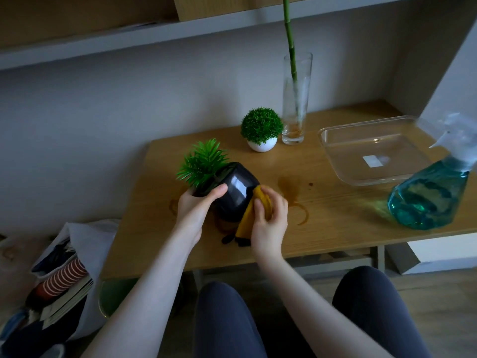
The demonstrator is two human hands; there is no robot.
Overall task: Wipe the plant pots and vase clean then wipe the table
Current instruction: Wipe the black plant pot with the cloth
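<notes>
My left hand (194, 208) grips a glossy black plant pot (236, 191) by its rim, tilted to the left above the wooden table (335, 218). Its spiky green plant (202, 161) points up and left. My right hand (269, 220) presses a folded yellow cloth (249, 220) against the pot's right side and base. A small white pot (260, 146) with a round green bush stands behind. A tall clear glass vase (295, 99) with a green stalk stands next to it, near the wall.
Brown ring stains (291, 187) mark the table by my right hand. A clear glass dish (374, 148) sits at the right, with a teal spray bottle (428, 195) near the front right edge. A bag of books (64, 277) lies on the floor, left.
</notes>
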